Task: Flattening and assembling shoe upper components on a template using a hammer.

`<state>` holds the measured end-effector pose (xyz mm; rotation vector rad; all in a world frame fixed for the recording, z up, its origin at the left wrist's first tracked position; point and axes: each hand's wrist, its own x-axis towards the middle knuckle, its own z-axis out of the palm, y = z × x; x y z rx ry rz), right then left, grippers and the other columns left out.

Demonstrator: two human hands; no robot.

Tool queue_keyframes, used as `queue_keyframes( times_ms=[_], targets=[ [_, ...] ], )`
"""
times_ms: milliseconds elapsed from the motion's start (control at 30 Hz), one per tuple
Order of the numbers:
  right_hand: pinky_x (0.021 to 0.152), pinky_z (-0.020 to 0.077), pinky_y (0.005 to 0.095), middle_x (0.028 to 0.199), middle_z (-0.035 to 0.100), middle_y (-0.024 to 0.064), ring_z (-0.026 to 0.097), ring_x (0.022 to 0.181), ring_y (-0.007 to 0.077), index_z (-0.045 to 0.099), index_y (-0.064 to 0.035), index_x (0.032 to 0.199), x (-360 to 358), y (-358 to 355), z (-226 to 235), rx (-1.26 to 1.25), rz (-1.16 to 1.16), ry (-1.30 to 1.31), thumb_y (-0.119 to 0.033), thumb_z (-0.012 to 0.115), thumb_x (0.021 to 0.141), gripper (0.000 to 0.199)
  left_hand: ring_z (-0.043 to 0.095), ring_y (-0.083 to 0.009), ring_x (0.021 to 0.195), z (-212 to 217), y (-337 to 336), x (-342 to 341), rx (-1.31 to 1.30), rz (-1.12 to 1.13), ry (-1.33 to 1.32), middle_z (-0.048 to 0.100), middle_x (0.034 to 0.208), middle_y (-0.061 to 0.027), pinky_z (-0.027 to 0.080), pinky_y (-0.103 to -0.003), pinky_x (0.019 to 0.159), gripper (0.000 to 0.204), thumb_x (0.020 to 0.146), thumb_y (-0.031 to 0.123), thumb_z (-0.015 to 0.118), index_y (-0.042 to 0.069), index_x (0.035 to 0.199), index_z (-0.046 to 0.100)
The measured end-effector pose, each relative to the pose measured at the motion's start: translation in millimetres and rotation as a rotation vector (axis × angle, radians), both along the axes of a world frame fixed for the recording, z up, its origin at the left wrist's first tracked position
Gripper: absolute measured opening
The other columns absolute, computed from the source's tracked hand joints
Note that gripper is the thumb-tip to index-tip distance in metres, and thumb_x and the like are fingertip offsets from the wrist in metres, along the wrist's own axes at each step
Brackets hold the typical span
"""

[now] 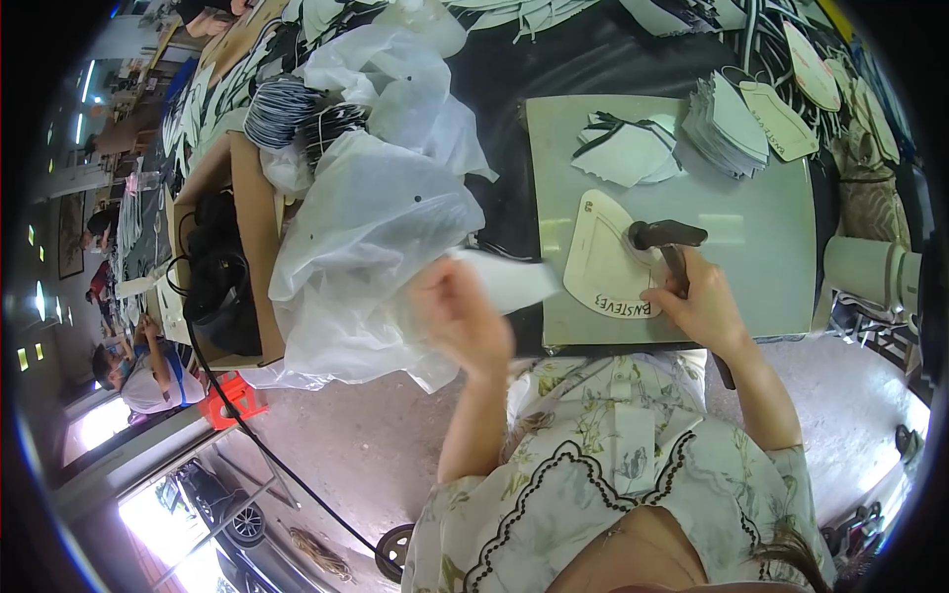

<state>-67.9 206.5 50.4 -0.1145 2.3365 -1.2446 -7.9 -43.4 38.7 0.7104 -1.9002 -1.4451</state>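
Here the right hand (pixel 704 308) is closed around the handle of a dark hammer (pixel 668 235), its head resting on a white template (pixel 603 262) lying on the grey surface (pixel 771 237). The left hand (pixel 463 314), blurred, grips a white cut piece (pixel 509 279) beside the plastic bag (pixel 366 227).

Template (pixel 598 259) on cutting mat (pixel 771 237), hammer (pixel 668 235) on template, stacked pieces (pixel 727 124) behind, plastic bags (pixel 366 227) left of mat.

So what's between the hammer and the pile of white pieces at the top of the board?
In the head view, only bare grey board lies between the hammer and the pile of white pieces; nothing sits in that gap.
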Motion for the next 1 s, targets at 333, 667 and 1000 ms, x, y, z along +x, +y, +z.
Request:
queue_keyframes(
  times_ms=[333, 667, 1000],
  targets=[
    [0.054, 0.0465, 0.0434, 0.065, 0.060, 0.0181, 0.060, 0.057, 0.0399, 0.052, 0.0049, 0.094, -15, 36, 4, 0.138, 0.134, 0.296, -0.018, 0.074, 0.087, 0.032, 0.060, -0.0329, 0.090, -19, -17, -23, -0.896, -0.193, 0.026, 0.063, 0.099, -0.0144, 0.048, -0.040, 0.081, 0.018, 0.091, 0.001, 0.064, -0.002, 0.108, 0.062],
    [0.053, 0.0484, 0.0361, 0.065, 0.063, 0.0094, 0.066, 0.057, 0.0245, 0.053, 0.0021, 0.086, 7, 16, -3, -0.162, 0.038, 0.047, -0.013, 0.074, 0.084, 0.026, 0.059, -0.0264, 0.082, -21, 39, -132, -0.867, -0.618, -0.108, 0.065, 0.096, -0.0103, 0.047, -0.035, 0.072, 0.024, 0.085, 0.016, 0.077, 0.002, 0.095, 0.061],
    [0.052, 0.0507, 0.0302, 0.065, 0.066, 0.0088, 0.066, 0.052, 0.0161, 0.051, -0.0002, 0.080, -18, 19, 1, -0.295, -0.005, -0.191, -0.013, 0.071, 0.085, 0.024, 0.063, -0.0088, 0.077, 9, -5, -102, 0.077, -1.415, -0.585, 0.070, 0.103, -0.0054, 0.050, -0.024, 0.069, 0.039, 0.079, 0.008, 0.077, 0.000, 0.115, 0.062]
  ],
)
